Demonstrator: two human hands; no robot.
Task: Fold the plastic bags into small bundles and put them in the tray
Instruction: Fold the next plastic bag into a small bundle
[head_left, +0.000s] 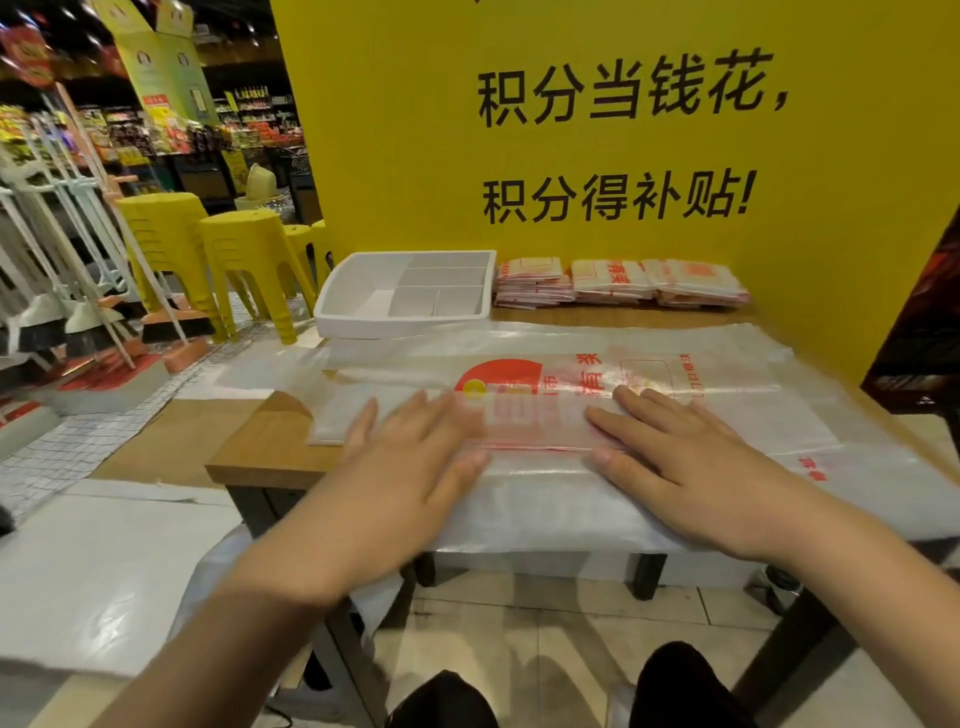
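Left hand (410, 457) and right hand (675, 457) flat, fingers straight, pressing plastic bag (545, 415) laid along table (260, 452) front edge. White tray (405, 296) at back left corner; folded bundles (618, 283) beside it.

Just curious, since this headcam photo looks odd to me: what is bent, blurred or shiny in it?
Head view: the wide lens slants the left edge of the yellow wall and the broom handles; the left hand is smeared by motion blur, the right hand sharper; light glares off the plastic bag; the far shop shelves look soft.
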